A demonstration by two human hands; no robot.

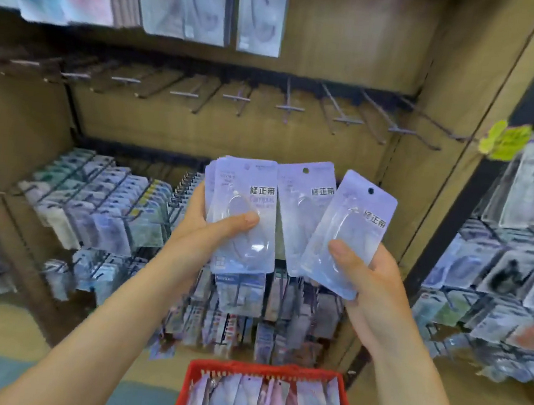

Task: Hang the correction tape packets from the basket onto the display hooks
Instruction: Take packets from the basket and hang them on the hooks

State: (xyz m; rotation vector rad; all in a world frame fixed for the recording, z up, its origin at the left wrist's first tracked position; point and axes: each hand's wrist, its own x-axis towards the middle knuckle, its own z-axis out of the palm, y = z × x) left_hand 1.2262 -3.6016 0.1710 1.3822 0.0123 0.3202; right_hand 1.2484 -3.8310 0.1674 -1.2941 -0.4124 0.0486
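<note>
Between both hands: left hand [213, 226] grips packet stack [241, 212]; right hand [366, 280] grips two packets [332, 229]; basket [195, 380] below, hooks [290, 105] above

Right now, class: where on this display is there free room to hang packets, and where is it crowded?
Free: the middle row of bare hooks, between the hanging packs above and the full hooks below. Crowded: those lower hooks, the right-hand rack, and the red basket.
</note>
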